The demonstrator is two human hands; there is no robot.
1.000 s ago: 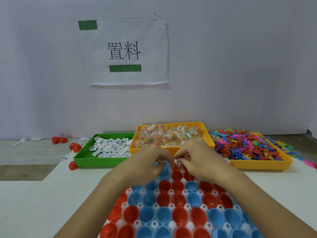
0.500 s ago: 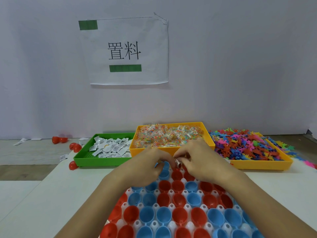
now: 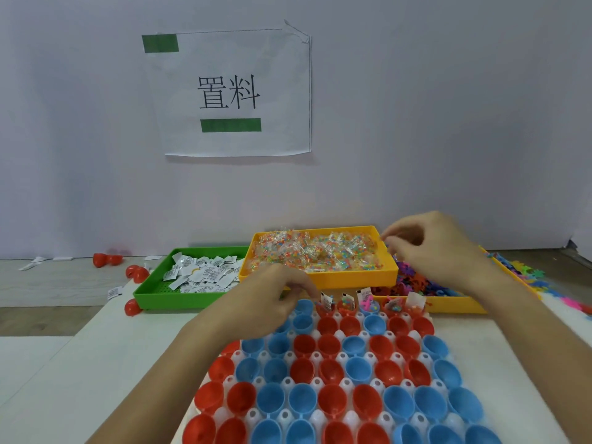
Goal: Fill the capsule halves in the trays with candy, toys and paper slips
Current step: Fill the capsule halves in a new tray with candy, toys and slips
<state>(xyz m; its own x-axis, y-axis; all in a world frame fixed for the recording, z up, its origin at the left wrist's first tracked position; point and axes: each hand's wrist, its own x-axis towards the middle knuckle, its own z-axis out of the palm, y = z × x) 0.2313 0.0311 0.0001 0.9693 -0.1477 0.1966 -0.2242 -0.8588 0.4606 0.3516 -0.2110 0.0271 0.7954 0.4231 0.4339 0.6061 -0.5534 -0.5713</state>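
**Reaching for the next piece while the far row fills**

Head view. My right hand (image 3: pixel 429 248) hangs over the gap between the candy tray (image 3: pixel 320 277) and the toy tray (image 3: pixel 448 307), fingers curled down toward the toys (image 3: pixel 413 283). It is blurred, so I cannot tell whether it grips anything yet. My left hand (image 3: pixel 272 296) rests at the far left corner of the capsule tray (image 3: pixel 320 382), fingertips bent down by a paper slip (image 3: pixel 326 301) standing in a capsule there. Whether they pinch it I cannot tell.

What could go wrong, as I judge it: the slips stand tall and loose in the far row, and my right forearm crosses just above them, so a low return could knock one out. The toys are tangled, so I may lift several at once and spill some onto the table (image 3: pixel 96 363).

Containers. The green tray (image 3: pixel 153 291), far left, holds white paper slips. The candy tray, in the middle, is heaped with clear candy packets (image 3: pixel 314 253). The toy tray, far right, is piled with bright plastic toys, some spilling past its right edge. The capsule tray, nearest me, holds red and blue capsule halves (image 3: pixel 331 370). Only the far row shows fillings; every nearer row looks empty. A few red halves (image 3: pixel 133 307) lie loose near the green tray.
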